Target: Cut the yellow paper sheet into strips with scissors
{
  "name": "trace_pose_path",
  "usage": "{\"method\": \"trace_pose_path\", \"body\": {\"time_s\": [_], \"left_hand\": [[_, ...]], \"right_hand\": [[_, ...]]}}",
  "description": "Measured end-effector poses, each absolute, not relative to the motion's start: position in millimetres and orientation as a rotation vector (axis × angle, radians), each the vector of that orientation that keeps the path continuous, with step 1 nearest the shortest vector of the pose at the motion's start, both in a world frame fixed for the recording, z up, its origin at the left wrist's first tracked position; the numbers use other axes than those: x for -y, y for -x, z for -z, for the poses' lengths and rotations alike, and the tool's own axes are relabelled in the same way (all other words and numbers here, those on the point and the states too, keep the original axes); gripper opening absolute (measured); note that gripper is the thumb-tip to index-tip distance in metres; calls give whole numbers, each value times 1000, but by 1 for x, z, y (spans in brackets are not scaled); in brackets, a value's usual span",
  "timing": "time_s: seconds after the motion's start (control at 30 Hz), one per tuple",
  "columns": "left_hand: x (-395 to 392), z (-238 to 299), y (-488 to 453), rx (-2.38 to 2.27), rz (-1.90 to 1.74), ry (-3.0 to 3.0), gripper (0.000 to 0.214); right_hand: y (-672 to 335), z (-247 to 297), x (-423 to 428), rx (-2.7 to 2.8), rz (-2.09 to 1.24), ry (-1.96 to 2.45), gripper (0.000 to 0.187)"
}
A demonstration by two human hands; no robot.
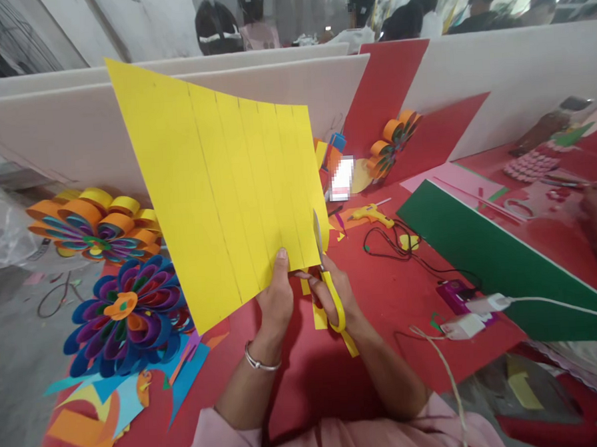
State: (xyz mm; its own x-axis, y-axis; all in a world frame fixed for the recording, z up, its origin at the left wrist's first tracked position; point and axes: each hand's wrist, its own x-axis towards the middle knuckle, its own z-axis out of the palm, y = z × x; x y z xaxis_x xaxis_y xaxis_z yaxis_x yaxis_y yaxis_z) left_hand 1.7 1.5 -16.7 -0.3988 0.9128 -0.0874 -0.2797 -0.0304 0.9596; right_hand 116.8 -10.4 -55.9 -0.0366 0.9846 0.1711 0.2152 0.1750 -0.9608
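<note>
My left hand [276, 298] pinches the lower edge of a large yellow paper sheet [211, 188], held up and ruled with several parallel lines. My right hand [335, 295] grips yellow-handled scissors [326, 275] whose blades stand at the sheet's right edge, along the last line. A few cut yellow strips [319, 312] lie on the red sheet [382, 292] under my hands.
Two rolled-paper flowers, an orange one [96, 224] and a blue one [128, 316], lie at the left with paper scraps [98, 407]. A yellow glue gun [373, 214], cables and a white plug [464, 325] lie at the right by a green board [495, 260]. White partition boards [63, 129] stand behind; other people sit beyond.
</note>
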Motion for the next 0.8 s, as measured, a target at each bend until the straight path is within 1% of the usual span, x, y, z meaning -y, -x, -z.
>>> {"method": "trace_pose_path", "body": {"time_s": [0.2, 0.4, 0.53, 0.8], "left_hand": [[-3, 20, -2, -1314, -1609, -759, 37], [-2, 19, -1, -1322, -1592, -750, 42], [-2, 18, -1, -1308, -1581, -741, 41], [-3, 22, -1, -1346, -1609, -716, 41]], "right_hand": [[-117, 57, 10, 1440, -981, 1231, 26], [-116, 57, 11, 1436, -990, 1239, 25], [-116, 58, 12, 1419, -1012, 1219, 20], [-115, 62, 14, 1388, -1055, 1207, 21]]}}
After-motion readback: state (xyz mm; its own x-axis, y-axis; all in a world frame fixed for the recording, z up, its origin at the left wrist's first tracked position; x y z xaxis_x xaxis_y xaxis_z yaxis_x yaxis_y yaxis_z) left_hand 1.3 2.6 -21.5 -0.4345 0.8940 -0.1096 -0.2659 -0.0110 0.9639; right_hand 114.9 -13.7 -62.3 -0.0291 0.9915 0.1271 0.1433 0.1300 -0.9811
